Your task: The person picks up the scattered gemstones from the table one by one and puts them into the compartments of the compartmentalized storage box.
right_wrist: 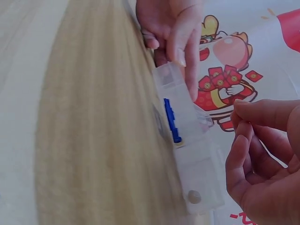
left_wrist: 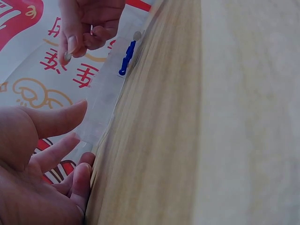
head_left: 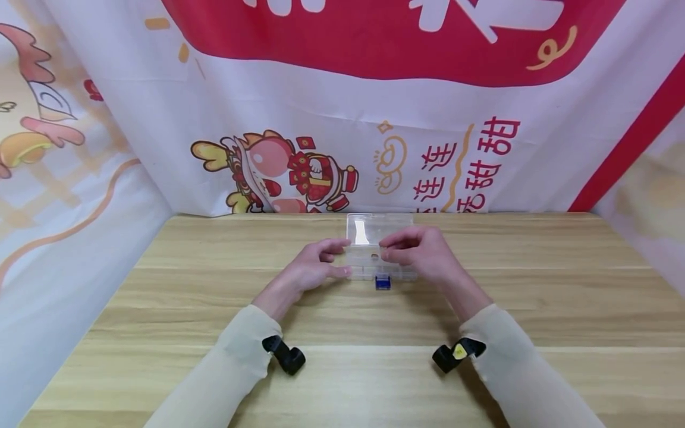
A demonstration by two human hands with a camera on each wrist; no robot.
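A clear plastic compartment box (head_left: 353, 272) lies on the table with its transparent lid (head_left: 382, 226) raised at the back and a blue latch (head_left: 382, 282) at the front. My left hand (head_left: 313, 261) is at the box's left end, thumb toward the front corner and extended index finger toward the back, fingertips right at the edge. Above the box, my right hand (head_left: 423, 252) pinches a small pale piece (left_wrist: 67, 56) between thumb and fingertips; its exact kind cannot be told. A small round whitish piece (right_wrist: 194, 196) shows in the right end compartment.
The wood-grain table (head_left: 342, 380) stretches around the box. Close behind the box hangs a printed cloth (head_left: 321, 95) with red lettering and cartoon figures. A black wrist camera (head_left: 286, 355) sits on the left sleeve, another (head_left: 455, 353) on the right.
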